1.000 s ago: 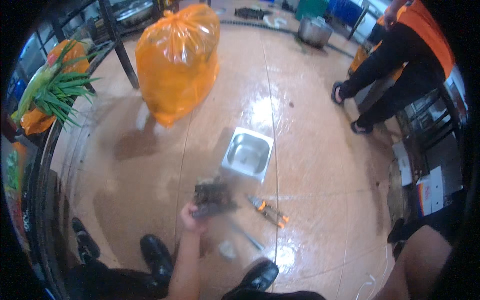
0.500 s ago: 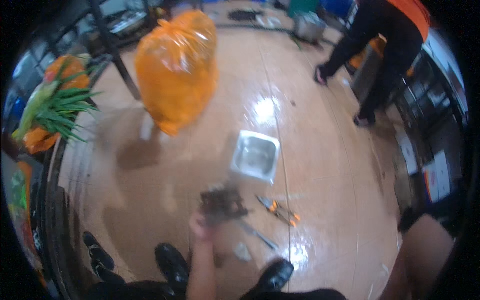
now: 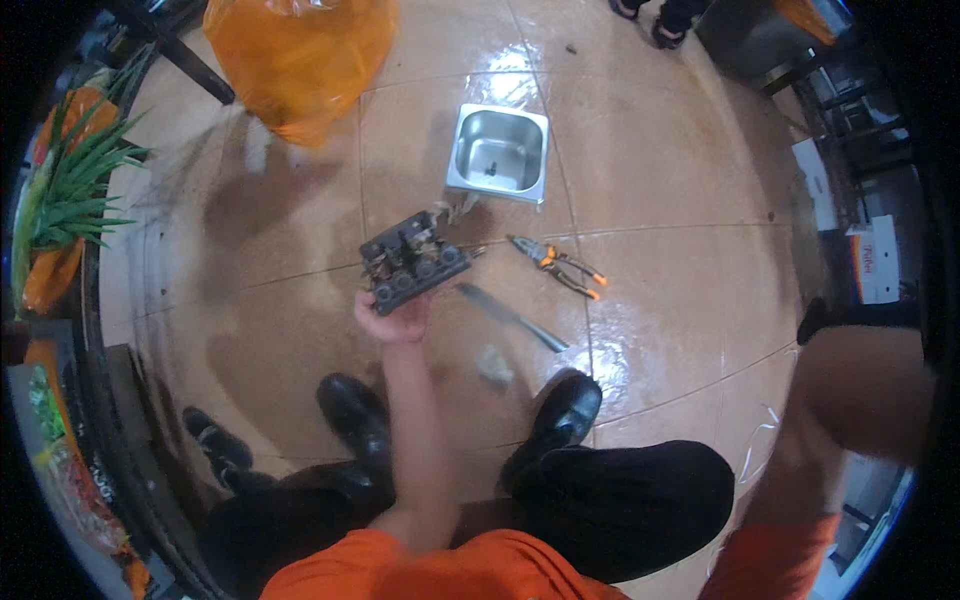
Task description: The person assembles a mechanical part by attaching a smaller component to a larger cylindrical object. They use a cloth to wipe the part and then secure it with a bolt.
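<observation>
Left hand [image 3: 395, 320] clasped on dark block [image 3: 415, 262], near-left of metal pan [image 3: 515, 150]; fingers mostly hidden underneath. Right hand out of view, can't tell grip. Orange bag [image 3: 305, 60] left of pan, top cut off.

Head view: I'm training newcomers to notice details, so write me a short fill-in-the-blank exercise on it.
The person's ____ hand holds the dark block.
The brightest colour on the pliers is ____.
Of the pliers and the shiny pan, the ____ lies nearer the big bag.
Missing words: left; orange; pan.
</observation>
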{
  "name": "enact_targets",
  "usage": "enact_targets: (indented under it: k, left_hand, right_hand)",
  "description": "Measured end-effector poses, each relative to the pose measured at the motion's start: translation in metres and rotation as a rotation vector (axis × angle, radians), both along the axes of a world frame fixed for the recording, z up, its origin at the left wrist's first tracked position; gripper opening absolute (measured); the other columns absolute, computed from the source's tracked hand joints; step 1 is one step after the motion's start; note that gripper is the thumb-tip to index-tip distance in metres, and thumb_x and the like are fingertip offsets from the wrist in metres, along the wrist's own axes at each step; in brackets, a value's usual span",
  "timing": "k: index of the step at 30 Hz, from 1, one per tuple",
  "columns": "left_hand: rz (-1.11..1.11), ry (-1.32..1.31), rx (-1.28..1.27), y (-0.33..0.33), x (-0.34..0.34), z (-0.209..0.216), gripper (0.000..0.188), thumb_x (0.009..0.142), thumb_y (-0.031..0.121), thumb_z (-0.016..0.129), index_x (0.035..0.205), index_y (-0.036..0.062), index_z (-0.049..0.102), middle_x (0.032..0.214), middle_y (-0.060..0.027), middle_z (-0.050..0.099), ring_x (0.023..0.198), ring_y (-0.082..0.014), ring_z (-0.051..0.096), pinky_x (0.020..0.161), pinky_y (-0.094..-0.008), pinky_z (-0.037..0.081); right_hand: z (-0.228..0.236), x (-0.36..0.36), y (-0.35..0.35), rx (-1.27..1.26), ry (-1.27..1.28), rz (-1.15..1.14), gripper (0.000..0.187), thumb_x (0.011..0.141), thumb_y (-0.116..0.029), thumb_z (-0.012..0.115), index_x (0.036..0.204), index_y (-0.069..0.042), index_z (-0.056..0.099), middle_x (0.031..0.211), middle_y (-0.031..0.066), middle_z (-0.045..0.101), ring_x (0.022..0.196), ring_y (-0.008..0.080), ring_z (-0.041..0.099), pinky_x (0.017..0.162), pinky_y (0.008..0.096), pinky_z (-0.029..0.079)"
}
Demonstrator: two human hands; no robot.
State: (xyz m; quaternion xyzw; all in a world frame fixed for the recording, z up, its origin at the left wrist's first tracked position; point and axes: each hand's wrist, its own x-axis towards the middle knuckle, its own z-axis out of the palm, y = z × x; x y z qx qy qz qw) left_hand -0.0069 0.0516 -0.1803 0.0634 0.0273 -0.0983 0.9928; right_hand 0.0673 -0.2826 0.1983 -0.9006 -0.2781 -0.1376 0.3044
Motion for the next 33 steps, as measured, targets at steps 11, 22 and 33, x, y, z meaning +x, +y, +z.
enact_targets:
  k: [11, 22, 33]
  left_hand:
    - [0.049, 0.436, 0.36, -0.023, 0.03, -0.005, 0.065, 0.075, 0.031, 0.045, 0.128, -0.0081, 0.049, 0.124, -0.0247, 0.058, 0.118, -0.0454, 0.054, 0.096, -0.0704, 0.044]
    - [-0.075, 0.337, 0.306, -0.033, 0.017, -0.045, 0.065, 0.077, 0.039, 0.044, 0.126, -0.0026, 0.055, 0.119, -0.0197, 0.063, 0.108, -0.0388, 0.061, 0.09, -0.057, 0.051]
    - [-0.263, 0.388, 0.948, -0.037, 0.026, -0.057, 0.045, 0.085, 0.032, 0.042, 0.108, -0.001, 0.062, 0.103, -0.0143, 0.067, 0.096, -0.0285, 0.063, 0.082, -0.0458, 0.051]
  right_hand:
    - [-0.284, -0.025, -0.04, -0.125, 0.862, -0.328, 0.031, 0.087, -0.013, 0.059, 0.112, 0.002, 0.066, 0.106, 0.0216, 0.069, 0.098, 0.0291, 0.068, 0.083, 0.0414, 0.052]
    - [-0.31, -0.042, 0.014, -0.111, 0.839, -0.08, 0.043, 0.083, -0.007, 0.062, 0.125, 0.0, 0.055, 0.099, 0.0222, 0.067, 0.092, 0.0313, 0.067, 0.083, 0.0383, 0.053]
    - [-0.358, -0.055, 0.077, 1.104, 1.416, -0.633, 0.02, 0.094, 0.0, 0.056, 0.113, 0.006, 0.054, 0.095, 0.0149, 0.063, 0.078, 0.0216, 0.065, 0.066, 0.0306, 0.055]
